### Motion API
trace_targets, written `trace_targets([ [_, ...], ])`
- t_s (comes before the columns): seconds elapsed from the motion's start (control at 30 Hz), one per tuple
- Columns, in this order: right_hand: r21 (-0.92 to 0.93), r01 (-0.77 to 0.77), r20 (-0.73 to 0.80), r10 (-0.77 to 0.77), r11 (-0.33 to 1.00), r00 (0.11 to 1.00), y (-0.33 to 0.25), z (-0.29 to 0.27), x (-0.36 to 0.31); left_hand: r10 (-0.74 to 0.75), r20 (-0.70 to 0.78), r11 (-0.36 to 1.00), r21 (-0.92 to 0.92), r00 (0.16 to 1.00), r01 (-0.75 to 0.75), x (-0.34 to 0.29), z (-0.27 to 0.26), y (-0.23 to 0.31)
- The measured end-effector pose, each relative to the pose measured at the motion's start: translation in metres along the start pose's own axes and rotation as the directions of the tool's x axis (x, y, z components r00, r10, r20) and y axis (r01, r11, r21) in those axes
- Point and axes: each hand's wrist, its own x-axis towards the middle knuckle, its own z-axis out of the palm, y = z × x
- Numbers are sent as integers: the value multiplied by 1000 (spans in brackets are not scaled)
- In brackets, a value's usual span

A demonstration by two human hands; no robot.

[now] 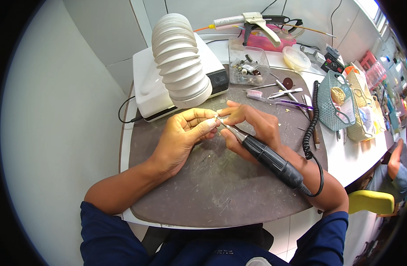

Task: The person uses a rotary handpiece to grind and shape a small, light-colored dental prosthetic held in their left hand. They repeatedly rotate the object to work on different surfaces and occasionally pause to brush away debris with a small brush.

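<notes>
Over the middle of the grey-brown work mat point(203, 186), my two hands meet. My left hand point(180, 135) pinches a small whitish piece point(216, 116) between thumb and fingertips; its exact kind is too small to make out. A black rotary handpiece point(270, 158) with a metal nose lies in my right hand point(259, 126), gripped like a pen. Its slim tip points up and left, at the whitish piece, and my right fingertips come close to my left ones. From the handpiece's rear end a black coiled cord point(310, 133) loops away.
A ribbed white suction hose point(177, 57) rises from a white box unit point(143, 84) just beyond my hands. Right of it are a clear bin point(252, 66) of small parts, a purple toothbrush point(278, 101), metal tools, a dispensing gun point(256, 22) and mesh baskets point(334, 99). Another person point(396, 173) sits far right.
</notes>
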Motion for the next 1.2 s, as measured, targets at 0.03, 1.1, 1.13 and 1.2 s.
trace_targets([
  [0.03,2,25,7,-25,1000,1000,0,0,2,2,1,1000,0,1000,-2,0,-1,-1],
  [1.1,18,23,-43,-22,1000,999,2,1,-1,11,2,1000,-17,1000,-11,2,-1,-2],
  [1.13,23,18,-39,-17,1000,999,2,1,-1,9,0,1000,-16,1000,-9,1,-1,-1],
  [1.2,19,28,-37,-28,999,999,2,1,0,7,1,1000,-16,1000,-7,1,0,-1],
])
